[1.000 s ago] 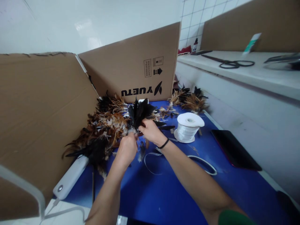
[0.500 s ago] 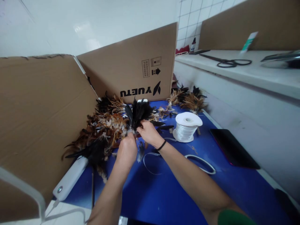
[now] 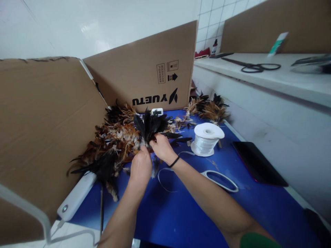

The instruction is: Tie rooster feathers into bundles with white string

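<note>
A bunch of black feathers (image 3: pixel 149 124) stands fanned out above my two hands, over the blue tabletop (image 3: pixel 178 213). My left hand (image 3: pixel 141 164) is closed around the lower end of the bunch, and its fingertips are mostly hidden. At the base of the feathers, my right hand (image 3: pixel 162 147) pinches from the right side, its thumb and fingers together. A large heap of brown and black feathers (image 3: pixel 120 134) lies just behind and to the left. Below the hands, a thin white ribbon (image 3: pixel 165 190) curls on the table.
A spool of white ribbon (image 3: pixel 207 139) stands to the right, near white-handled scissors (image 3: pixel 222 181) and a dark tablet (image 3: pixel 258 163). Cardboard panels (image 3: pixel 139 65) wall off the back and left. More feathers (image 3: pixel 212 110) lie back right; a white power bank (image 3: pixel 77 196) sits left. Black scissors (image 3: pixel 253 67) rest on the shelf.
The black feather bunch has tilted slightly left, with the right hand shifting a little left at its base. More of the small white device behind it shows.
</note>
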A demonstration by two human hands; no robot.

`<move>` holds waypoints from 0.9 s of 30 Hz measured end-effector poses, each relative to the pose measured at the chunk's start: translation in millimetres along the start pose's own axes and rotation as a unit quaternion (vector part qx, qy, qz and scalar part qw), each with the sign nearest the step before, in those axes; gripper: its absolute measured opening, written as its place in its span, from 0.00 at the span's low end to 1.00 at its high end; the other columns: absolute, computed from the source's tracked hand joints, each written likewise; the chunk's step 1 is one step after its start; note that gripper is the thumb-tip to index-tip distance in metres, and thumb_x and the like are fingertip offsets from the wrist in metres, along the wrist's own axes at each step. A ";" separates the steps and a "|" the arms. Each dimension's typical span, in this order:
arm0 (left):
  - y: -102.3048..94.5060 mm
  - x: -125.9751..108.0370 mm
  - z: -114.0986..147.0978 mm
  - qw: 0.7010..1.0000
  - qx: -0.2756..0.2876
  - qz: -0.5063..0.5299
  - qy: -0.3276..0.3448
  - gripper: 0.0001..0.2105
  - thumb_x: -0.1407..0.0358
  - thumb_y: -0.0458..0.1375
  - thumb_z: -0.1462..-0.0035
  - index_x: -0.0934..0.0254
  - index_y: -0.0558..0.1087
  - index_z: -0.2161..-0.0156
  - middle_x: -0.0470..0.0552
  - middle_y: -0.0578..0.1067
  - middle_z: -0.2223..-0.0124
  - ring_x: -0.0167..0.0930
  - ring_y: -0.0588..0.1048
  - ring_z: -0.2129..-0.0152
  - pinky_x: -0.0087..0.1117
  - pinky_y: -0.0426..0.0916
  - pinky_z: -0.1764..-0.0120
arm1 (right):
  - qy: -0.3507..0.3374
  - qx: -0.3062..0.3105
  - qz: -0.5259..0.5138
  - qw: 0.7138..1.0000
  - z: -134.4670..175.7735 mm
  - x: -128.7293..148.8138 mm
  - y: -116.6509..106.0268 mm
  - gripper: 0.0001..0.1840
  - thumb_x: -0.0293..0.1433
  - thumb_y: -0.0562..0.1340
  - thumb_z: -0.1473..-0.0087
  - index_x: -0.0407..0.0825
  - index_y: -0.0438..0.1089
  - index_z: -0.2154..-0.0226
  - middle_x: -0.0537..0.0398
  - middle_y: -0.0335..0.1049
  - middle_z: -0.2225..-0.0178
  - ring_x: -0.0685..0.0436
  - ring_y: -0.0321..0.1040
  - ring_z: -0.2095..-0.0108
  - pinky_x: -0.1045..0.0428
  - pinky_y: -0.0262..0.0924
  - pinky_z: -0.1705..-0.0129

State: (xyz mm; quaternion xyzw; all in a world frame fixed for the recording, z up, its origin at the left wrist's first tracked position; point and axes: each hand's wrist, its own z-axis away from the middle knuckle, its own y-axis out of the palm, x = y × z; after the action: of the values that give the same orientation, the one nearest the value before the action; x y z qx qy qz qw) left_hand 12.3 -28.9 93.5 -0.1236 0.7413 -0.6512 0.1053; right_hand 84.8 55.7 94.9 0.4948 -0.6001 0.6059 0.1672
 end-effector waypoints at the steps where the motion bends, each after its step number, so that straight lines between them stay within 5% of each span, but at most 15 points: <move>1: 1.2 0.0 -0.1 1.000 -0.002 -0.002 0.001 0.13 0.78 0.40 0.41 0.72 0.65 0.59 0.63 0.76 0.67 0.37 0.78 0.68 0.29 0.68 0.68 | 0.005 0.000 0.005 1.000 -0.1 -0.4 0.7 0.08 0.25 0.54 0.50 0.45 0.69 0.70 0.46 0.73 0.67 0.44 0.69 0.65 0.53 0.57 0.63; 18: 16.5 -1.5 -2.7 0.999 -0.042 -0.019 -0.005 0.12 0.75 0.39 0.40 0.71 0.64 0.58 0.59 0.75 0.71 0.36 0.78 0.73 0.28 0.67 0.73 | 0.031 -0.011 0.027 0.999 0.3 -2.3 4.5 0.09 0.27 0.53 0.48 0.46 0.69 0.67 0.45 0.74 0.67 0.42 0.70 0.64 0.52 0.57 0.65; 27: 16.2 5.7 -7.0 1.000 -0.008 0.014 0.007 0.11 0.72 0.41 0.39 0.70 0.65 0.58 0.62 0.77 0.68 0.39 0.78 0.70 0.33 0.68 0.68 | 0.010 -0.018 0.029 0.999 1.6 -3.2 1.0 0.08 0.27 0.53 0.48 0.46 0.67 0.69 0.46 0.72 0.68 0.42 0.69 0.66 0.52 0.57 0.65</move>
State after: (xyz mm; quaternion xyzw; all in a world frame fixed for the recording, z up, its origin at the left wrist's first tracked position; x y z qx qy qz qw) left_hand 3.9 -22.2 78.4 -0.1093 0.7490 -0.6444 0.1084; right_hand 86.0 55.3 91.4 0.4683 -0.6231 0.6044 0.1646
